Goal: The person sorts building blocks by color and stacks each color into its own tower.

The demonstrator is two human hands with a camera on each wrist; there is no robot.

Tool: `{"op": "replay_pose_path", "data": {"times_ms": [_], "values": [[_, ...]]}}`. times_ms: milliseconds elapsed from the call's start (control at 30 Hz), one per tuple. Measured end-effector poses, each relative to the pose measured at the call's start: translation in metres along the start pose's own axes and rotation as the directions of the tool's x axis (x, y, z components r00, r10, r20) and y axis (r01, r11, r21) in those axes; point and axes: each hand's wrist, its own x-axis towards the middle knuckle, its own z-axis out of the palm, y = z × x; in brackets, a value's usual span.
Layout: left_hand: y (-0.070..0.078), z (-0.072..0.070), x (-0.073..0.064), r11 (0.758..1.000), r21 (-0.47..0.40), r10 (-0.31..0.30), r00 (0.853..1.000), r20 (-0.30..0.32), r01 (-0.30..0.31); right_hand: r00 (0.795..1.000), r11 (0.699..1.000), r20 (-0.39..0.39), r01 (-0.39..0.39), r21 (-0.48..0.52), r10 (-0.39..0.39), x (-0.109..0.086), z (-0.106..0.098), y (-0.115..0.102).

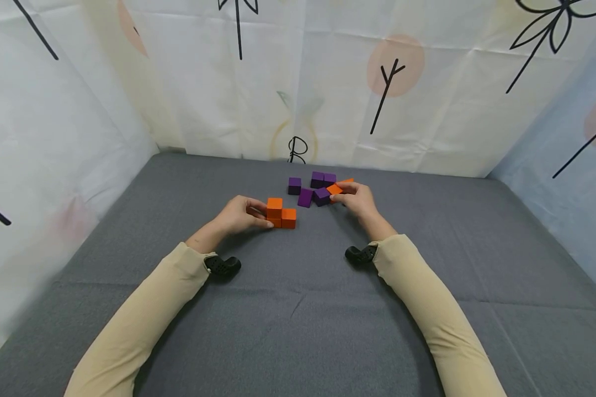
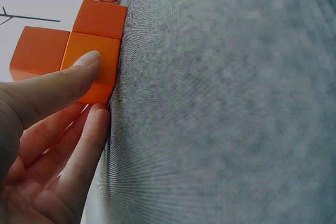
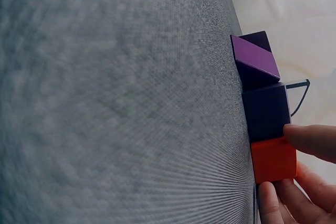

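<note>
Three orange blocks stand together in the head view: an upper block (image 1: 275, 205) on a lower one (image 1: 274, 223), and a third block (image 1: 289, 218) to their right. My left hand (image 1: 239, 215) holds the lower left block, thumb (image 2: 79, 77) on its near face and fingers at its left side. Farther back, my right hand (image 1: 360, 201) grips a single orange block (image 3: 274, 159) between thumb and fingers. That block touches a purple block (image 3: 266, 113); the thumb tip lies where the two meet.
Several purple blocks (image 1: 305, 197) lie loosely grouped left of my right hand. Another orange block (image 1: 347, 180) shows partly behind that hand. A grey cloth (image 1: 298, 309) covers the table, and a patterned white curtain (image 1: 203, 99) hangs along its back edge.
</note>
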Motion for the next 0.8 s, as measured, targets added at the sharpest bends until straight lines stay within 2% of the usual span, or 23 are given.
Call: {"op": "replay_pose_path", "data": {"times_ms": [567,800], "values": [[0.0016,0.0006,-0.0005,1.0,0.001,-0.013,1.0,0.002,0.013,1.0,1.0,-0.017,-0.021,0.023,0.022,-0.0031,-0.0035,0.0034],[0.0017,-0.0004,-0.0007,1.0,0.001,-0.02,1.0,0.004,0.02,1.0,0.999,0.001,-0.025,0.035,0.025,-0.0087,-0.0081,0.0024]]}}
